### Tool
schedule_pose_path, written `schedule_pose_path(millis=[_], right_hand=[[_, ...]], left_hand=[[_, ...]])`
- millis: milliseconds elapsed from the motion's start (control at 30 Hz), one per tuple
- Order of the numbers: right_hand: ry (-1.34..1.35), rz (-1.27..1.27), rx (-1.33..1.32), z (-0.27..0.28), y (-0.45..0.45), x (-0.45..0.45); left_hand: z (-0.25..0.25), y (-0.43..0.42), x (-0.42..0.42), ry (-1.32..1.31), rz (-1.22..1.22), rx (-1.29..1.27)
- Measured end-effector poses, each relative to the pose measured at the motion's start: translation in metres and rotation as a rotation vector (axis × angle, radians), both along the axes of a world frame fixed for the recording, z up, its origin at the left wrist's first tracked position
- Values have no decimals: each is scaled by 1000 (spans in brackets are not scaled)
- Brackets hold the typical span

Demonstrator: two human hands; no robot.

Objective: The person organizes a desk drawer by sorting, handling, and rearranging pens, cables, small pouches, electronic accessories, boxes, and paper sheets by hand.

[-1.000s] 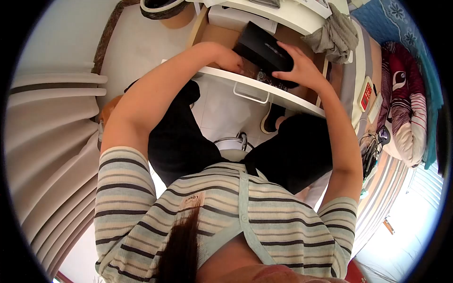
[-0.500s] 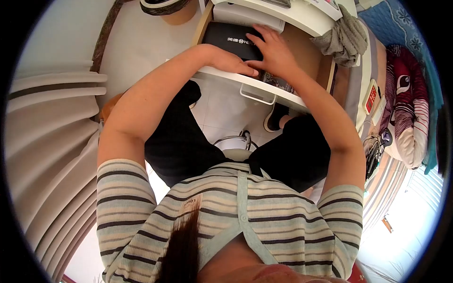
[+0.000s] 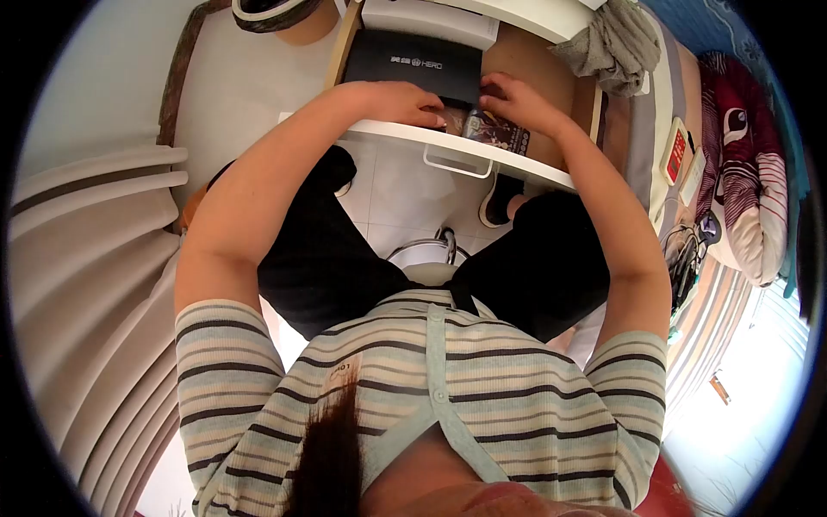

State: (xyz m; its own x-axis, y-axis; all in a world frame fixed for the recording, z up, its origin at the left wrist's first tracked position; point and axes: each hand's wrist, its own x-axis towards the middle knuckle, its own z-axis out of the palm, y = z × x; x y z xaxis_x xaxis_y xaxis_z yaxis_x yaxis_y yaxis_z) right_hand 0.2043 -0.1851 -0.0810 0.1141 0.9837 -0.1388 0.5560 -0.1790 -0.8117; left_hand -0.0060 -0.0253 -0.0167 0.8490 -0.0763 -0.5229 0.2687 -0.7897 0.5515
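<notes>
Inside the drawer [image 3: 405, 134], at left, the black box [image 3: 418, 67] now lies flat, no longer tilted; it appears seated. Right hand [image 3: 521, 105]: digits parted, drawer centre. Left hand [image 3: 403, 103]: drawer front, grip indeterminable.

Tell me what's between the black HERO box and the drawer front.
In the head view: the left hand and a dark printed item, with the right hand beside the box at its right end.

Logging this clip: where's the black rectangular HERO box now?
Head view: the black box lies in the left side of the open white-fronted drawer, between a white box and the left hand.
</notes>
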Motion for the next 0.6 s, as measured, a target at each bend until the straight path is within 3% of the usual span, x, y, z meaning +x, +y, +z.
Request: schedule_pose_path(millis=[67, 200, 300, 400, 467, 500, 600], right_hand=[[-302, 160, -45, 16, -2, -12], [-239, 158, -251, 36, -1, -24], [-311, 290, -426, 47, 0, -17], [-263, 229, -329, 33, -14, 3], [26, 128, -321, 26, -19, 15], [28, 123, -321, 22, -20, 19], [141, -120, -127, 15, -18, 32]], left_hand=[[0, 1, 2, 20, -10, -5], [-8, 2, 0, -10, -3, 14], [-8, 3, 1, -14, -47, -15], [-12, 5, 1, -41, -109, 17], [-11, 6, 2, -64, -116, -4], [-6, 4, 3, -87, -120, -18], [11, -1, 6, -131, -79, 20]])
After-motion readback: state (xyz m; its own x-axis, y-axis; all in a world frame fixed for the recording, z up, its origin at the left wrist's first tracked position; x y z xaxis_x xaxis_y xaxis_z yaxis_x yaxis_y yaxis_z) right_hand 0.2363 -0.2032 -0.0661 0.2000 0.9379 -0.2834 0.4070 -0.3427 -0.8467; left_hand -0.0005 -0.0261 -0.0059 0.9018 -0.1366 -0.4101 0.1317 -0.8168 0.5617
